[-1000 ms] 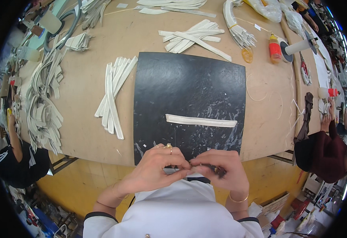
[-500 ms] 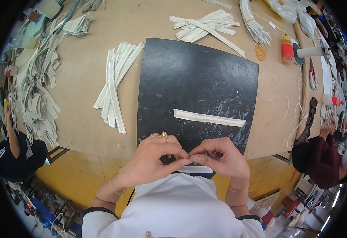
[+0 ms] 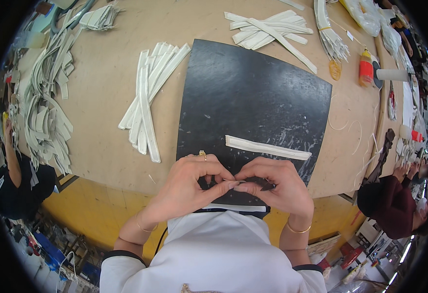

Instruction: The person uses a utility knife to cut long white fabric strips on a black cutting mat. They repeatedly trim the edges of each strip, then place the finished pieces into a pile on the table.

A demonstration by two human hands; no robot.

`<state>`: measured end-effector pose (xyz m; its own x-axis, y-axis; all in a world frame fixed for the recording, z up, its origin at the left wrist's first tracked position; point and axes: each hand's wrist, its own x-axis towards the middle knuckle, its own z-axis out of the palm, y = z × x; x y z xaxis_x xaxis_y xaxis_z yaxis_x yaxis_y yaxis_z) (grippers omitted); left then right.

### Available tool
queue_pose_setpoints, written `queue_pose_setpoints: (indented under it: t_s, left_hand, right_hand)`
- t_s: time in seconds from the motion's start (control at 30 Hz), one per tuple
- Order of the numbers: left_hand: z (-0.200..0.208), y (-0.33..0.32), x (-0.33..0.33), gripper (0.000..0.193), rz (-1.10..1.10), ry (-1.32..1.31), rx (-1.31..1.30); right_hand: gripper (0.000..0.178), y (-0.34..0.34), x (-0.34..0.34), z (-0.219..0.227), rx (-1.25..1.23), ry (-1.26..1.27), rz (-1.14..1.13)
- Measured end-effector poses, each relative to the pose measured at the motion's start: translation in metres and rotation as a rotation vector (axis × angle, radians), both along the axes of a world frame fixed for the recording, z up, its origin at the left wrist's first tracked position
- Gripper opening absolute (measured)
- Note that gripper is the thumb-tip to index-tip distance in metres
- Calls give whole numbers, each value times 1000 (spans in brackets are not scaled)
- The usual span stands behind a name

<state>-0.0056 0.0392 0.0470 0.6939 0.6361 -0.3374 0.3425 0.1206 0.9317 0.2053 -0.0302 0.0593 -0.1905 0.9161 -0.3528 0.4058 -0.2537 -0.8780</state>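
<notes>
My left hand (image 3: pixel 194 181) and my right hand (image 3: pixel 278 185) meet fingertip to fingertip over the near part of a black board (image 3: pixel 253 88). Both are closed in a pinch. Something small and dark shows by the right fingers, but I cannot make out what it is. Just beyond the hands, a single off-white fabric strip (image 3: pixel 268 148) lies crosswise on the board. Another white strip (image 3: pixel 234 207) is partly visible at the board's near edge, against my white top.
Off-white strips are piled left (image 3: pixel 146 105) and behind (image 3: pixel 271 28) the board. A long heap of cut strips (image 3: pixel 47 122) lines the table's left side. At the right stand a red-and-yellow bottle (image 3: pixel 366 68) and a white roll (image 3: pixel 392 74). Other people work at both sides.
The view has shifted, so the board and table sit further right in it. My hands stay pinched together, slightly higher in the picture, with the fingers a little turned.
</notes>
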Motion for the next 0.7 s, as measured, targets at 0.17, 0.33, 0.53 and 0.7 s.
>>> queue_pose_setpoints:
  t_s: [0.17, 0.33, 0.53, 0.7]
  left_hand:
    - [-2, 5, -4, 6, 13, -4, 6]
    - [-3, 6, -7, 6, 12, -12, -5]
    - [-7, 2, -7, 7, 136, -17, 18]
    - [-21, -7, -8, 11, 404, 30, 293]
  right_hand:
    - [15, 5, 0, -2, -70, 90, -50]
    - [13, 8, -2, -2, -200, 181, -57]
    - [12, 12, 0, -6, -200, 90, -35]
    - [7, 15, 1, -10, -53, -96, -85]
